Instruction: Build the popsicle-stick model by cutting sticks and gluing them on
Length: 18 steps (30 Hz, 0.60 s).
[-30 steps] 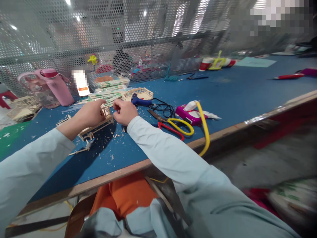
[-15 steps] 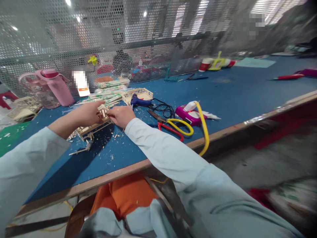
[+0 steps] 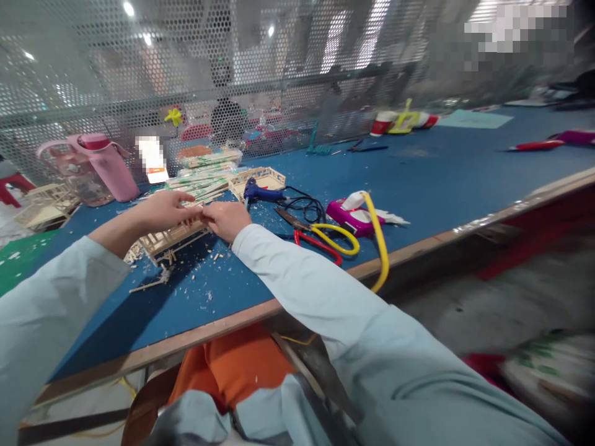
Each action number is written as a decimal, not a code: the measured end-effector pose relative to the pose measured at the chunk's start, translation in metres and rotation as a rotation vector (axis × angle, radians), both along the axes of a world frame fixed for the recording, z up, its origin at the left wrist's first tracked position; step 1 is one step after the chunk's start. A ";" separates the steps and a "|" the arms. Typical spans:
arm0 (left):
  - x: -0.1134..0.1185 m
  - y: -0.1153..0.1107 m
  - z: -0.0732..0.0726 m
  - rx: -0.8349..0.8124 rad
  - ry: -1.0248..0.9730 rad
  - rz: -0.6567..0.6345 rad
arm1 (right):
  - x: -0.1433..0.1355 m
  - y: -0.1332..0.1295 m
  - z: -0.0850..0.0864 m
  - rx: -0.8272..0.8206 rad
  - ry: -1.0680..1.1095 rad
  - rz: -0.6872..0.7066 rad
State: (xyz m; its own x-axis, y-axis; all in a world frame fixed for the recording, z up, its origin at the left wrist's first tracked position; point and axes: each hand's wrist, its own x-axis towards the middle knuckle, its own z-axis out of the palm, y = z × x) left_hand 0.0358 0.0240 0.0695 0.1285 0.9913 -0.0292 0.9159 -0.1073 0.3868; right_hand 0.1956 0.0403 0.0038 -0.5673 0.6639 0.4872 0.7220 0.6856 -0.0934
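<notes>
A small railed frame of pale wooden sticks [image 3: 174, 241] lies on the blue table beneath my hands. Over its back part, my left hand [image 3: 162, 210] reaches in from the left, its fingers drawn together toward the right. My right hand [image 3: 229, 220] is closed in a pinch at the frame's right end, its fingertips meeting those of my left. Whatever sits between the fingertips is covered by them. A loose stick [image 3: 147, 286] and wood scraps lie before the frame.
Right of my hands are a blue glue gun [image 3: 263, 191], scissors [image 3: 325, 238] with red and yellow handles, and a purple tissue pack [image 3: 351, 218]. Behind are bundled sticks [image 3: 204, 176], a stick tray [image 3: 264, 178], a lit phone [image 3: 157, 173] and a pink bottle [image 3: 111, 167]. Mesh [image 3: 288, 93] borders the back.
The small stick piece seen between my hands is now hidden. My left fingers have stretched further right over the frame, and my right hand has shifted slightly left.
</notes>
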 end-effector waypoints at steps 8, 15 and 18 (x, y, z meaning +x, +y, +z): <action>-0.003 -0.003 0.003 -0.022 -0.015 -0.019 | 0.000 0.002 -0.005 -0.026 0.065 0.009; 0.000 -0.009 0.007 -0.057 -0.069 0.010 | 0.000 0.003 -0.006 -0.040 0.093 0.027; -0.004 -0.015 0.013 -0.072 -0.064 0.024 | 0.000 0.003 -0.006 -0.048 0.103 0.017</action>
State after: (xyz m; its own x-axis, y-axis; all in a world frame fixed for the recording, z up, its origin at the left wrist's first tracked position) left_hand 0.0317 0.0087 0.0825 0.1087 0.9898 -0.0925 0.8910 -0.0557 0.4506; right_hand 0.1955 0.0431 -0.0022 -0.5276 0.6781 0.5118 0.6948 0.6910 -0.1993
